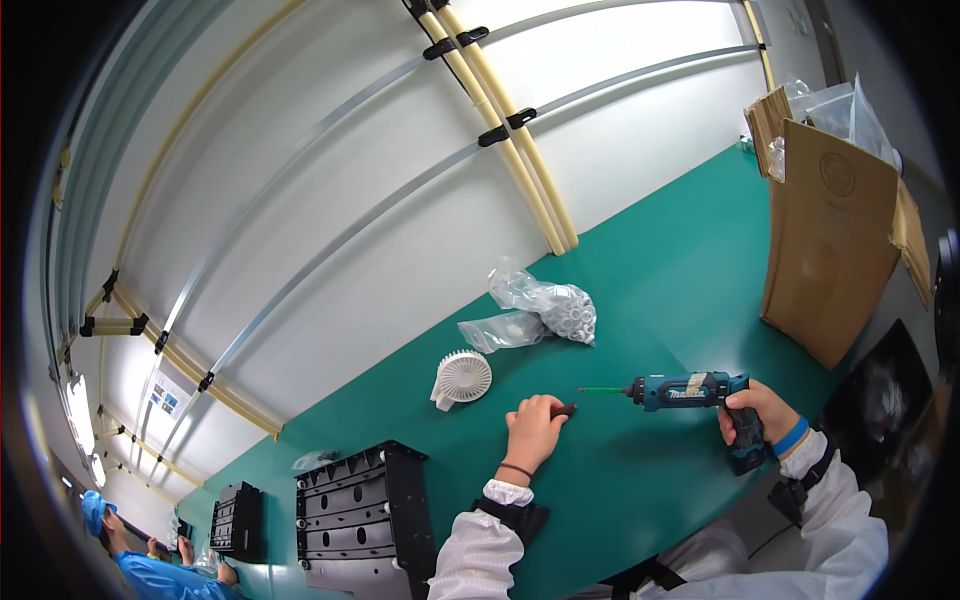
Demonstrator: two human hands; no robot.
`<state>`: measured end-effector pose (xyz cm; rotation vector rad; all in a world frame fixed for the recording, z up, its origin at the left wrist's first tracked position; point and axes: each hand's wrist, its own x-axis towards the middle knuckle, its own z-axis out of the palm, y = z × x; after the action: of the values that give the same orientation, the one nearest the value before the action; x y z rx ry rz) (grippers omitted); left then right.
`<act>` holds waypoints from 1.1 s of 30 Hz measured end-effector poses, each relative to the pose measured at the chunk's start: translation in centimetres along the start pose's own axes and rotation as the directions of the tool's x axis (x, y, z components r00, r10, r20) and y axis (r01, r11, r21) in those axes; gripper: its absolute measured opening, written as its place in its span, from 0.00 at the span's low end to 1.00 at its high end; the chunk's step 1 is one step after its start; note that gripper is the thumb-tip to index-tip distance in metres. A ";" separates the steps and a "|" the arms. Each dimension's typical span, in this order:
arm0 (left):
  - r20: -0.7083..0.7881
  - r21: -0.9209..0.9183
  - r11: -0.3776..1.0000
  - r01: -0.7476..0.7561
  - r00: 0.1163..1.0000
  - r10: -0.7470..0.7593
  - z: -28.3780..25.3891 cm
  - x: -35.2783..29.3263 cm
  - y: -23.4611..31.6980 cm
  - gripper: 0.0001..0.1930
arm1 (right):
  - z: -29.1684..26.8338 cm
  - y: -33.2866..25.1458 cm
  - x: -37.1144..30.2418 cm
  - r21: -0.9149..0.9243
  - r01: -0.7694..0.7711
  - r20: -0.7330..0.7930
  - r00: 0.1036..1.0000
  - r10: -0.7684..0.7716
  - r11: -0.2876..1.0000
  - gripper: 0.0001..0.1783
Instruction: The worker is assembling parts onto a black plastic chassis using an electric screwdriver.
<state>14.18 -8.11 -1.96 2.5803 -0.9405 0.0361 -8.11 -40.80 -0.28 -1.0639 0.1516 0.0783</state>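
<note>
My right hand (762, 408) is wrapped round the grip of a teal and black cordless screwdriver (672, 392). The tool lies level above the table, its slim green bit (603, 390) pointing left. To the left of the bit tip, my left hand (535, 428) is closed with its fingertips pinching a small dark piece (567, 410), too small to name; it stays apart from the bit. Beyond my left hand sits a white round handheld fan (465, 377). Behind that lie clear plastic bags (550, 303), one filled with small ring-like parts.
A black metal housing (360, 520) with holes stands left of my left forearm on the green table (660, 280). Farther left is another black housing (237, 522), near a person in blue (160, 570). An open cardboard box (830, 230) holding plastic bags stands at the right.
</note>
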 end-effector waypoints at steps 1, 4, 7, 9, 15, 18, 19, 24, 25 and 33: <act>-0.086 -0.041 0.999 0.016 0.996 -0.019 -0.3 -0.5 -0.3 0.12 | 0.3 -0.1 -0.1 -0.009 0.009 0.003 1.000 -0.009 1.000 0.17; -0.240 -0.375 0.927 0.025 0.963 -0.123 -1.8 -2.1 0.3 0.11 | 0.4 0.0 -0.1 -0.030 0.039 0.045 0.998 -0.037 0.999 0.18; -0.169 -0.801 0.598 0.023 0.950 -0.263 -3.9 -4.7 1.8 0.11 | 0.8 -0.1 -0.7 -0.062 0.074 0.093 0.993 -0.068 0.995 0.21; 0.083 -0.990 0.087 0.111 0.959 -0.272 -5.5 -6.8 3.5 0.14 | 1.1 -0.1 -1.2 -0.087 0.086 0.105 0.991 -0.077 0.992 0.22; 0.085 -0.994 0.038 0.099 0.960 -0.265 -8.4 -11.0 5.4 0.15 | 2.6 -1.5 -3.6 -0.277 0.088 0.247 0.969 -0.018 0.957 0.20; 0.084 -0.785 0.608 0.120 0.993 -0.088 -9.4 -12.4 7.9 0.18 | 4.3 -2.7 -4.3 -0.332 0.046 0.250 0.967 0.041 0.942 0.16; 0.000 -0.611 0.792 -0.008 1.000 0.010 -9.9 -12.7 9.2 0.19 | 4.6 -2.9 -4.5 -0.362 0.041 0.261 0.963 0.059 0.931 0.15; -0.091 -0.385 0.869 -0.311 0.950 0.300 -8.4 -12.9 10.2 0.17 | 5.5 -3.0 -5.3 -0.412 0.007 0.261 0.959 0.110 0.911 0.13; -0.091 -0.385 0.869 -0.312 0.949 0.301 -8.3 -13.1 10.3 0.17 | 5.5 -3.0 -5.4 -0.413 -0.006 0.256 0.959 0.123 0.911 0.12; 0.014 -0.494 0.857 -0.150 0.984 0.180 -8.4 -13.6 10.5 0.16 | 5.7 -2.6 -5.6 -0.463 -0.011 0.259 0.954 0.147 0.886 0.13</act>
<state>-2.01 -3.95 7.33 2.0356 -1.0355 -0.2098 -12.75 -36.99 5.62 -1.5062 -0.0956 0.3581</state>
